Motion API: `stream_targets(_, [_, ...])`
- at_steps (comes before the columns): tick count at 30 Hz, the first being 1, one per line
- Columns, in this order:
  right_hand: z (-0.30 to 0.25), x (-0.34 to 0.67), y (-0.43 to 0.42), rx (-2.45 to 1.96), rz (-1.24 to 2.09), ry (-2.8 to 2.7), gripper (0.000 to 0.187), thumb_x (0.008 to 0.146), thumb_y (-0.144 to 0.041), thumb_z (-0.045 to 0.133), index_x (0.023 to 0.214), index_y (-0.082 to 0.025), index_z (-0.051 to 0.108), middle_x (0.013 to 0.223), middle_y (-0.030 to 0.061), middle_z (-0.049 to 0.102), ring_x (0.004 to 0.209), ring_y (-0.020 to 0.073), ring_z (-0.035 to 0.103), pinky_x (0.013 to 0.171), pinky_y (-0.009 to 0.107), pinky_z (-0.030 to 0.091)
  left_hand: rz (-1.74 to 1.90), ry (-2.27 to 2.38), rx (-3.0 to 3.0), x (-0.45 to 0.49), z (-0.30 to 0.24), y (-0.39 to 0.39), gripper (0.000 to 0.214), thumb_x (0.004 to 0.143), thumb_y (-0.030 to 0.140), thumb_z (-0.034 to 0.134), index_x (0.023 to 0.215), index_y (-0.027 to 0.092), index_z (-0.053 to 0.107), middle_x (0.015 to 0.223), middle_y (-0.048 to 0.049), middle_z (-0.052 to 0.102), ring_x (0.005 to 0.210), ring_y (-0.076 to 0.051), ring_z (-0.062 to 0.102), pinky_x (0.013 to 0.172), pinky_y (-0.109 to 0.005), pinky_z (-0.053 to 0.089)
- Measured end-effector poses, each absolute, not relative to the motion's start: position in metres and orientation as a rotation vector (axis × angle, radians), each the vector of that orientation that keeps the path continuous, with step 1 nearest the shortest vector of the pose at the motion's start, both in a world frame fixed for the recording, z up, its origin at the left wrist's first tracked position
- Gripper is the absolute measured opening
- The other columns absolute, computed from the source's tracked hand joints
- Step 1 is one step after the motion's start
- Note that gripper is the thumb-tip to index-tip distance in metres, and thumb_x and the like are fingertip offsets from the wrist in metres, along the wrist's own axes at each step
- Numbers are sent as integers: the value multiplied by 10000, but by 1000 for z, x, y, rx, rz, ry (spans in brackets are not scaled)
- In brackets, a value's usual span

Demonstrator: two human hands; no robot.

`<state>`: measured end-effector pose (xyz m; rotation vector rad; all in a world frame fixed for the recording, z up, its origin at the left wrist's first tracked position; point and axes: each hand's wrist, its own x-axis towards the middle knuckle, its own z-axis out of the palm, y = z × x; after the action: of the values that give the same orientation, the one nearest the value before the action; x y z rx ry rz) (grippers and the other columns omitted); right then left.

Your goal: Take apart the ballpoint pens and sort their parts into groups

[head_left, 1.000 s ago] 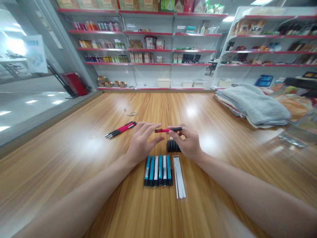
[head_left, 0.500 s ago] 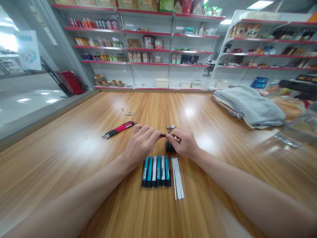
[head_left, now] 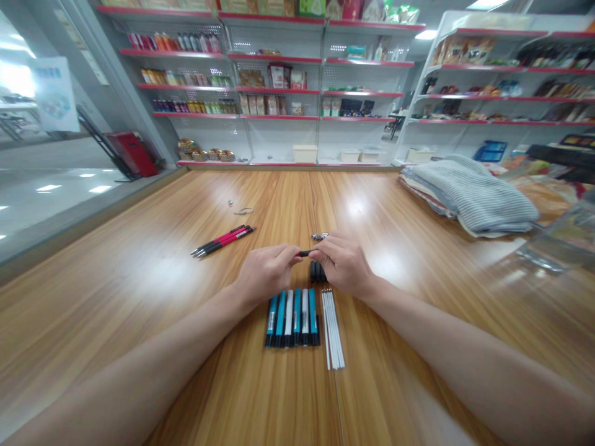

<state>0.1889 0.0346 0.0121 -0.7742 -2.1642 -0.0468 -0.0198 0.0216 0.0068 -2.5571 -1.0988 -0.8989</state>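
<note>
Between my two hands is a pen [head_left: 304, 253], held level, with a short red and black stretch of it showing. My left hand [head_left: 266, 271] is closed round its red end. On its black part, the fingers of my right hand [head_left: 344, 265] are pinched. Just below the right fingers lie several black pen grips [head_left: 317, 271], partly covered by that hand. Small silver pen tips [head_left: 318, 236] are just beyond it. Nearer to me, blue and white pen barrels [head_left: 297, 317] lie in a row, beside thin white refills [head_left: 333, 329].
Several red and black pens [head_left: 223, 241] lie to the left. Behind them are a thin looped strip [head_left: 244, 211] and a tiny metal piece [head_left: 230, 202]. Folded cloths [head_left: 474, 192] and a clear container [head_left: 560, 241] occupy the right side. Stocked shelves [head_left: 274, 90] stand beyond the table.
My left fingers have curled in more tightly round the pen. The right fingers have folded further over the black part. The loose pen parts lie as before.
</note>
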Motion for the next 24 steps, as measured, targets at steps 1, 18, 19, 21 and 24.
stream_targets(1, [12, 189, 35, -762, -47, -2168, 273, 956, -288, 460, 751, -172, 599, 698, 57, 580, 717, 178, 491, 685, 320, 411, -909, -1100, -2563, -20, 7, 22, 187, 915, 185, 420, 929, 166, 606, 771, -45, 661, 695, -144, 609, 616, -250, 427])
stream_targets(18, [11, 187, 33, -791, -116, -2281, 259, 938, -318, 472, 758, -172, 588, 728, 69, 599, 730, 194, 472, 708, 344, 369, -698, -1001, -2381, -18, 16, 17, 185, 929, 265, 438, 893, 213, 612, 716, -26, 616, 718, -153, 566, 637, -283, 378])
stream_targets(19, [11, 186, 33, -813, -139, -2289, 281, 943, -316, 461, 732, -172, 578, 710, 67, 593, 728, 193, 466, 708, 343, 359, -682, -1003, -2377, -17, 16, 16, 189, 929, 263, 434, 871, 210, 606, 704, -24, 605, 709, -149, 563, 623, -281, 367])
stream_targets(21, [11, 184, 31, -848, -188, -2292, 298, 947, -304, 451, 706, -170, 561, 691, 65, 587, 740, 193, 465, 716, 346, 340, -682, -1007, -2396, -17, 15, 17, 192, 927, 243, 427, 832, 201, 588, 700, -19, 593, 703, -141, 564, 596, -276, 346])
stream_targets(24, [15, 183, 28, -851, -255, -2288, 286, 937, -283, 474, 687, -169, 551, 672, 55, 588, 755, 192, 466, 739, 359, 312, -705, -1021, -2466, -17, 12, 19, 171, 910, 184, 421, 830, 194, 572, 717, -11, 600, 673, -131, 562, 558, -272, 317])
